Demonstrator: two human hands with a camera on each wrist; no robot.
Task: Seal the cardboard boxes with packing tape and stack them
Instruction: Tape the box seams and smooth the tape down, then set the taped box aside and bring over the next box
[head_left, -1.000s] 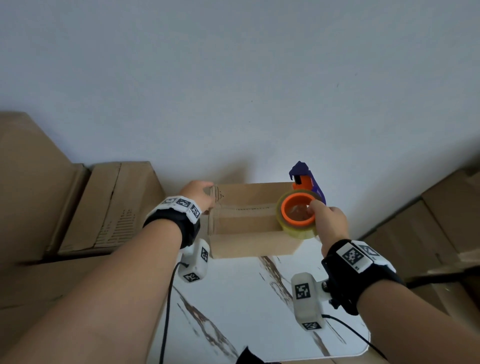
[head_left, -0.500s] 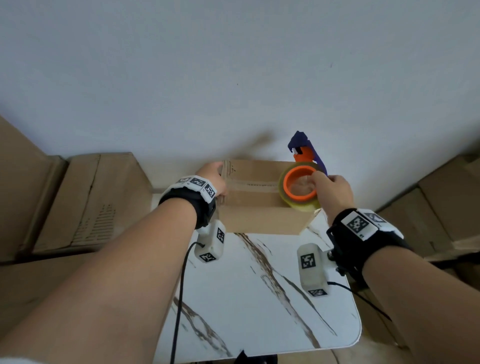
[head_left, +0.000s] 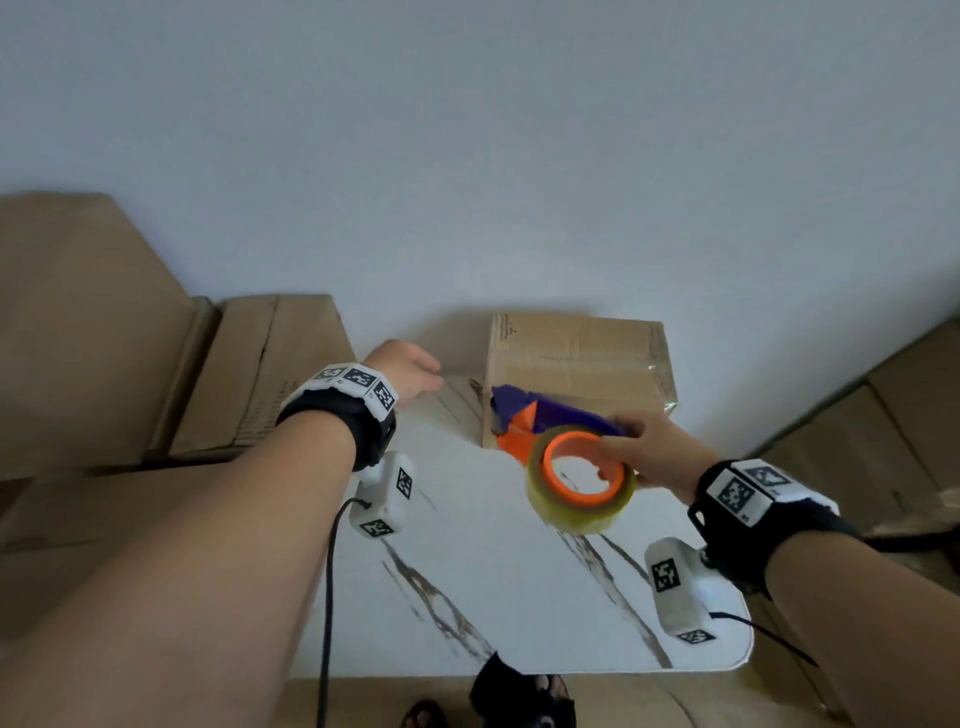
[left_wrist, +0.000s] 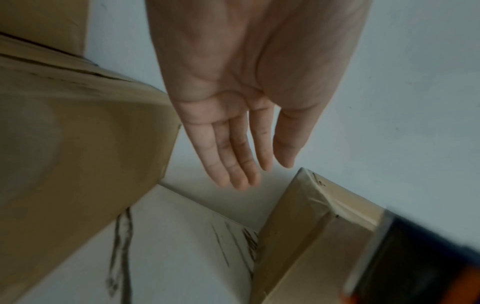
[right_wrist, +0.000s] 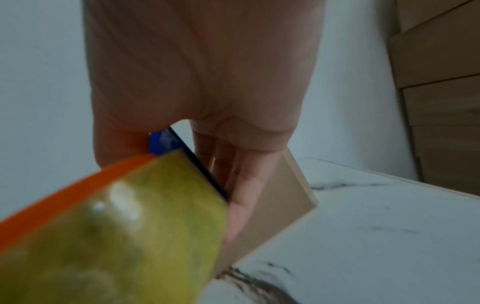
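Observation:
A small taped cardboard box (head_left: 576, 364) sits at the far edge of the white marble table (head_left: 493, 597), against the wall. My right hand (head_left: 644, 452) grips a tape dispenser (head_left: 550, 421) with a purple and orange frame, holding the yellowish tape roll (head_left: 582, 480) in front of the box's near face. In the right wrist view the tape roll (right_wrist: 116, 226) fills the lower left, my fingers (right_wrist: 241, 185) curled behind it. My left hand (head_left: 405, 371) hovers open to the left of the box, fingers (left_wrist: 233, 158) straight, touching nothing.
Large cardboard boxes (head_left: 104, 338) are stacked to the left of the table, and more boxes (head_left: 893, 426) stand on the right. A pale wall runs behind. The table's near edge (head_left: 519, 673) is just above my feet.
My left hand let go of the box and moved off to its left. My right hand brought the dispenser down from the box's top right to its front face.

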